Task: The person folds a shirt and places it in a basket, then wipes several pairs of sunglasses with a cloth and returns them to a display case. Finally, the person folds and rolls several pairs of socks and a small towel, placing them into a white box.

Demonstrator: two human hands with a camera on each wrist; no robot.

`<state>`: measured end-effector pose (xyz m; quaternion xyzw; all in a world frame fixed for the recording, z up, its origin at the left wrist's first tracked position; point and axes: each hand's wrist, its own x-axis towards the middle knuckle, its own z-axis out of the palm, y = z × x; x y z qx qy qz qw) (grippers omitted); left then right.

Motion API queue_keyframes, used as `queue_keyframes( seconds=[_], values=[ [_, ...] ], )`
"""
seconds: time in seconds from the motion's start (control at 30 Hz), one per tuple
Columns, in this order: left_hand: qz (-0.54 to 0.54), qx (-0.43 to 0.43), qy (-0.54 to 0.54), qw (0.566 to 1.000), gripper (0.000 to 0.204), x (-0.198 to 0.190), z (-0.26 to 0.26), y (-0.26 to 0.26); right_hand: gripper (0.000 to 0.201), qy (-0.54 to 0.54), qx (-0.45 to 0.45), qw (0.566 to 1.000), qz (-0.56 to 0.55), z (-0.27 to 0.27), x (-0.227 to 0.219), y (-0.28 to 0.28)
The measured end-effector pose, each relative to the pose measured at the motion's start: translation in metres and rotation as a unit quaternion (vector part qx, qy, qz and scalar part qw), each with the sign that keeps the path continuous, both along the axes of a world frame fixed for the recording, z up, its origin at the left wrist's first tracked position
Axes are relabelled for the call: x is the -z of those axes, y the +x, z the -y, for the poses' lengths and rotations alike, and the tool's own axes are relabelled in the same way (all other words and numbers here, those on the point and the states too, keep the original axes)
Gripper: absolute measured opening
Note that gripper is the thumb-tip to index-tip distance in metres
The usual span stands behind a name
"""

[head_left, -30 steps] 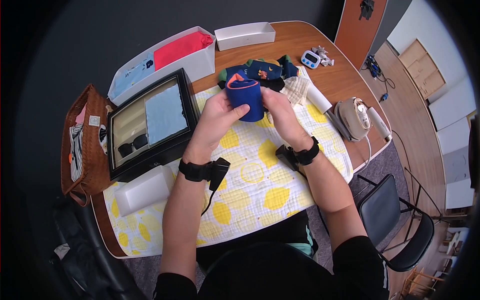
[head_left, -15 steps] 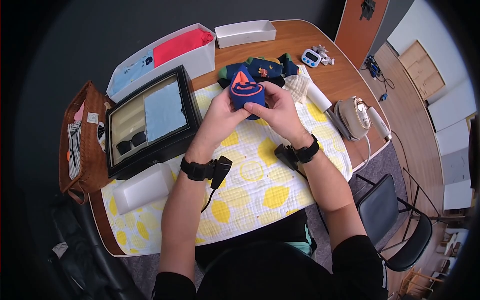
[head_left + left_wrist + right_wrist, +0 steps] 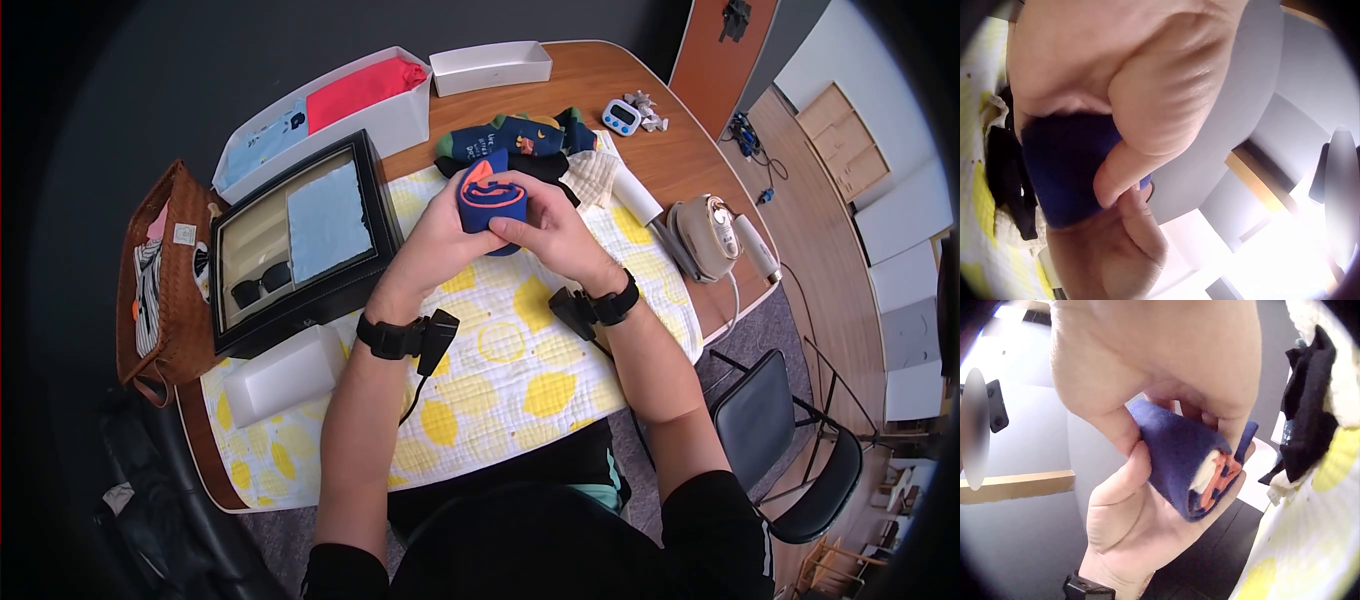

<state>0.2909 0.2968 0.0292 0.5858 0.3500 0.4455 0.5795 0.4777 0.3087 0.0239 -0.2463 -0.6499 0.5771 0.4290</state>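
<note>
A blue sock (image 3: 492,212) with orange on its inner side is wound into a thick roll, held up over the cloth. My left hand (image 3: 440,235) grips it from the left, and my right hand (image 3: 562,228) grips it from the right, fingers curled round the far side. In the right wrist view the end of the roll (image 3: 1179,456) shows orange and cream layers, and the two thumbs meet on its near side. The left wrist view has its plain blue side (image 3: 1063,169) between both hands. Behind it lie patterned socks (image 3: 530,138), a black sock (image 3: 445,165) and a cream one (image 3: 592,177).
A yellow lemon-print cloth (image 3: 500,345) covers the table. To the left stand a black glass-lidded case (image 3: 375,200), a small white box (image 3: 285,375) and a brown basket (image 3: 185,290). White bins (image 3: 400,125) sit behind; a timer (image 3: 621,117) and a garment steamer (image 3: 708,235) are right.
The sock has tilted so its coiled end faces up toward the head, and the roll looks more tightly wound. My right thumb has come round onto its near side.
</note>
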Motion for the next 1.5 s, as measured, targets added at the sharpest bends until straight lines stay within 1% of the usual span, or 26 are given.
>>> queue_keyframes(
  seconds=[0.03, 0.1, 0.23, 0.3, 0.33, 0.4, 0.43, 0.5, 0.53, 0.6, 0.73, 0.77, 0.8, 0.83, 0.9, 0.93, 0.97, 1.0, 1.03, 1.1, 1.13, 1.2, 1.27, 1.33, 1.4, 1.5],
  values=[
    [0.000, 0.000, 0.000, 1.000, 0.055, -0.001, 0.000, -0.001, 0.045, 0.000, 0.000, 1.000, 0.000, 0.000, 0.000, 0.000],
    [-0.013, 0.014, -0.002, 1.000, 0.058, -0.004, -0.001, -0.002, 0.042, -0.050, -0.024, 0.997, -0.052, -0.001, 0.001, 0.000],
    [-0.001, 0.013, -0.003, 1.000, 0.058, -0.005, -0.001, -0.001, 0.041, -0.064, -0.035, 0.995, -0.070, -0.001, 0.001, -0.003],
    [0.014, -0.029, 0.019, 0.999, 0.057, -0.003, -0.002, -0.001, 0.042, -0.040, 0.021, 0.997, -0.064, 0.003, 0.001, -0.008],
    [0.014, -0.029, 0.019, 0.999, 0.057, -0.004, -0.002, -0.001, 0.042, -0.040, 0.020, 0.997, -0.064, 0.004, 0.001, -0.011],
    [0.023, -0.038, -0.002, 0.999, 0.055, -0.006, -0.002, -0.001, 0.041, -0.022, 0.115, 0.991, -0.058, 0.005, 0.000, -0.016],
    [0.023, -0.040, -0.002, 0.999, 0.055, -0.006, -0.002, -0.002, 0.041, -0.022, 0.114, 0.992, -0.057, 0.005, -0.001, -0.016],
    [0.013, -0.037, -0.021, 0.999, 0.050, -0.005, -0.002, -0.004, 0.033, -0.024, 0.140, 0.990, -0.003, 0.002, -0.002, -0.012],
    [0.013, -0.037, -0.022, 0.999, 0.050, -0.007, -0.001, -0.004, 0.033, -0.024, 0.141, 0.990, -0.003, 0.002, -0.002, -0.012],
    [-0.001, -0.027, -0.034, 0.999, 0.045, -0.011, 0.001, -0.005, 0.026, -0.036, 0.137, 0.989, -0.038, 0.002, -0.002, -0.010],
    [0.012, -0.001, -0.072, 0.997, 0.043, -0.010, 0.001, -0.007, 0.026, -0.059, 0.138, 0.989, -0.019, -0.001, 0.007, -0.006],
    [0.013, -0.009, -0.070, 0.997, 0.043, -0.010, 0.001, -0.006, 0.029, 0.020, 0.197, 0.980, 0.034, -0.001, 0.009, -0.007],
    [0.015, -0.017, -0.069, 0.997, 0.043, -0.010, 0.001, -0.005, 0.032, 0.098, 0.253, 0.959, 0.085, -0.001, 0.011, -0.008],
    [0.015, -0.017, -0.068, 0.997, 0.043, -0.012, 0.002, -0.006, 0.032, 0.099, 0.253, 0.959, 0.085, 0.000, 0.008, -0.011],
    [0.015, -0.008, -0.067, 0.998, 0.043, -0.019, 0.006, -0.007, 0.037, 0.078, 0.260, 0.962, 0.030, 0.002, 0.000, -0.014],
    [0.014, -0.006, -0.067, 0.998, 0.043, -0.021, 0.006, -0.007, 0.037, 0.078, 0.262, 0.961, 0.029, 0.002, -0.003, -0.011],
    [-0.003, 0.000, -0.063, 0.998, 0.045, -0.023, 0.007, -0.007, 0.038, -0.013, 0.153, 0.988, 0.005, 0.001, -0.006, -0.005],
    [-0.019, 0.005, -0.059, 0.998, 0.047, -0.024, 0.007, -0.007, 0.040, -0.103, 0.040, 0.994, -0.019, 0.000, -0.008, -0.002],
    [-0.019, 0.005, -0.059, 0.998, 0.047, -0.023, 0.008, -0.004, 0.039, -0.100, 0.047, 0.994, -0.009, 0.001, -0.009, -0.002],
    [-0.037, -0.038, -0.022, 0.998, 0.052, -0.020, 0.009, 0.001, 0.038, -0.105, 0.045, 0.993, 0.007, 0.000, -0.008, 0.000],
    [-0.037, -0.038, -0.022, 0.998, 0.052, -0.020, 0.009, 0.001, 0.038, -0.111, 0.042, 0.993, 0.024, -0.001, -0.008, 0.001],
    [-0.095, -0.025, -0.010, 0.995, 0.056, -0.020, 0.007, 0.000, 0.037, -0.100, 0.040, 0.994, 0.024, -0.003, -0.005, 0.003],
    [-0.080, -0.032, 0.002, 0.996, 0.054, -0.016, 0.005, -0.001, 0.037, -0.088, 0.038, 0.995, 0.023, -0.004, -0.003, 0.002],
    [-0.066, -0.040, 0.014, 0.997, 0.053, -0.009, 0.000, -0.003, 0.034, -0.082, 0.097, 0.990, -0.062, -0.003, -0.001, -0.003],
    [-0.033, -0.009, -0.015, 0.999, 0.047, 0.001, -0.006, -0.009, 0.032, -0.081, 0.111, 0.988, -0.066, -0.008, 0.000, 0.003],
    [-0.061, -0.036, 0.004, 0.997, 0.042, -0.001, -0.004, -0.007, 0.028, -0.079, 0.126, 0.986, -0.078, -0.006, -0.001, 0.001]
  ],
)
